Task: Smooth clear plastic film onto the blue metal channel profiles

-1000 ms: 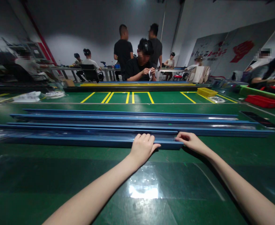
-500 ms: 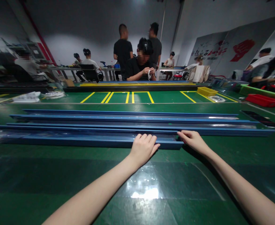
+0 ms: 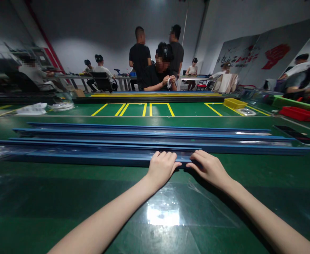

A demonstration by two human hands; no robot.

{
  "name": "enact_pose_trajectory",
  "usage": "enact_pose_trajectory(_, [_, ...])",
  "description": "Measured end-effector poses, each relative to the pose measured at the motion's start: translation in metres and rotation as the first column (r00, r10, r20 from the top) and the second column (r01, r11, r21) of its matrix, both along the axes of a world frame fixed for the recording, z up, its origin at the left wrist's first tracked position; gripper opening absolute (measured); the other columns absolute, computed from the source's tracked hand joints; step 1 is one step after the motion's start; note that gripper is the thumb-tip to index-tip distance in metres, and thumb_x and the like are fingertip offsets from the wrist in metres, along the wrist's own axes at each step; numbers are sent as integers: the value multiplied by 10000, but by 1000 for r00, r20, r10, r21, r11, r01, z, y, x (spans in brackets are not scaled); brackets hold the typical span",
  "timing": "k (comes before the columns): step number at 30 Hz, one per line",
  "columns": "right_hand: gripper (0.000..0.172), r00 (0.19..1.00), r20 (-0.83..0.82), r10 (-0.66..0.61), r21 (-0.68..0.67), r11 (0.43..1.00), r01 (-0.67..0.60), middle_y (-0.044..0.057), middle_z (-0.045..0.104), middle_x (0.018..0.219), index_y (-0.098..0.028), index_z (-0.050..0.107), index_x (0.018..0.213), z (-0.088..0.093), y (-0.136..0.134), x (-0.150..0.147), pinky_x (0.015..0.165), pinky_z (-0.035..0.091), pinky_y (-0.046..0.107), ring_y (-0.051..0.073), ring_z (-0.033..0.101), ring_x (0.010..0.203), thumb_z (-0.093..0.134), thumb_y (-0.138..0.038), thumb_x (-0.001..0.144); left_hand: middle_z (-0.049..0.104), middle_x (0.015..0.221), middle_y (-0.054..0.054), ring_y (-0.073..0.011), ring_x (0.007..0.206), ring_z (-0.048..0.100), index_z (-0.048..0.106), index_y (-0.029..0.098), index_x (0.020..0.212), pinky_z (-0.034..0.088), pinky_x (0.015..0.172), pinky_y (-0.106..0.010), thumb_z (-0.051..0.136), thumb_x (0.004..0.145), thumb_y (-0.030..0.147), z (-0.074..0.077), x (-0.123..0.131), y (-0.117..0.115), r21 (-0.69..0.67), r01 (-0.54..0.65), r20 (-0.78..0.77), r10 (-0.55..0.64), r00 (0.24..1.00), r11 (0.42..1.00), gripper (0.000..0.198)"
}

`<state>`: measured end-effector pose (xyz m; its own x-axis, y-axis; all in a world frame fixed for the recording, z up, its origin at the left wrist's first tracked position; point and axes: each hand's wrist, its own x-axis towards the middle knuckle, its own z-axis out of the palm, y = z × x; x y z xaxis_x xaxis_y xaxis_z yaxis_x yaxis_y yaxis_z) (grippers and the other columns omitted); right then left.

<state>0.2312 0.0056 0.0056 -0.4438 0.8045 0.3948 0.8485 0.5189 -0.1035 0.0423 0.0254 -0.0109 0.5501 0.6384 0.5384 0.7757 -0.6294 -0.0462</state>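
Note:
A long blue channel profile (image 3: 91,159) lies across the green table in front of me, with clear plastic film inside its trough. My left hand (image 3: 162,167) grips its near wall, fingers curled over the edge and thumb pointing right. Close beside it, my right hand (image 3: 209,165) holds the same profile at its right end, fingers over the top edge and thumb at the near side. That end is largely covered by the right hand. Behind lie more blue profiles (image 3: 236,147), parallel to this one, with shiny film in them.
Transparent film (image 3: 117,197) lies flat on the table (image 3: 25,233) near me. A dark phone-like slab (image 3: 295,134), a red tray (image 3: 300,113) and a yellow tray (image 3: 234,103) are at right. Across the table, a co-worker (image 3: 157,77) handles a small white object.
My right hand has moved left from the profile's end tip and now wraps over its near wall, closer to my left hand. The left hand stays in place.

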Motion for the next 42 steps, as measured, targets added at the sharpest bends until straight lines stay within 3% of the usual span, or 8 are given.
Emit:
enact_pose_trajectory(13, [186,936,323,-138,132,986,100,49,540,722,-178,473,721,7,-6,-11,542,295,244,155,481,693,376,-283,840,566,750,-19,-158,707,497,513,177,760,303,624,-296,354,852,411,-1,-2,-1,-8,10,8,-10,1000,1000,298])
enact_pose_trajectory(19, [182,932,325,-158,102,986,132,50,561,732,-192,472,715,10,-4,-7,499,268,257,164,501,700,381,-302,828,581,940,-30,-151,860,494,483,176,1034,319,765,-307,384,860,307,0,-3,-3,50,109,36,-111,993,993,238])
enact_pose_trajectory(23, [172,931,320,-176,28,984,177,37,575,730,-198,475,700,17,-3,7,487,252,251,156,527,685,398,-309,806,572,1024,-40,-161,932,480,442,174,1119,294,835,-332,421,846,287,0,-4,-4,95,106,57,-112,992,990,296])
enact_pose_trajectory(29, [180,886,368,-280,-111,933,341,7,601,677,-216,483,646,28,-3,44,458,224,235,148,546,573,442,-361,745,588,1001,-45,-168,909,494,467,163,1077,297,839,-348,469,816,353,-1,-4,-4,92,70,48,-74,996,993,323])
enact_pose_trajectory(33, [191,856,370,-362,-105,899,426,24,613,646,-221,496,620,27,-1,69,439,231,240,173,552,553,461,-384,714,592,978,-37,-173,906,494,471,169,1069,293,847,-360,480,810,351,0,-4,-6,126,56,3,-57,998,990,316])
enact_pose_trajectory(38, [211,858,338,-387,-84,896,437,53,626,641,-231,534,632,23,3,86,441,266,261,210,565,576,500,-433,680,590,964,-45,-178,893,499,456,164,1093,301,839,-358,524,777,379,0,-3,-5,120,-7,-12,9,1000,993,389])
enact_pose_trajectory(42, [233,848,356,-392,-82,891,446,48,636,679,-229,535,665,23,2,85,462,289,268,218,572,608,482,-454,684,591,868,-35,-181,826,505,513,167,936,319,786,-344,522,767,409,-2,-2,-3,82,-50,-9,51,999,995,295])
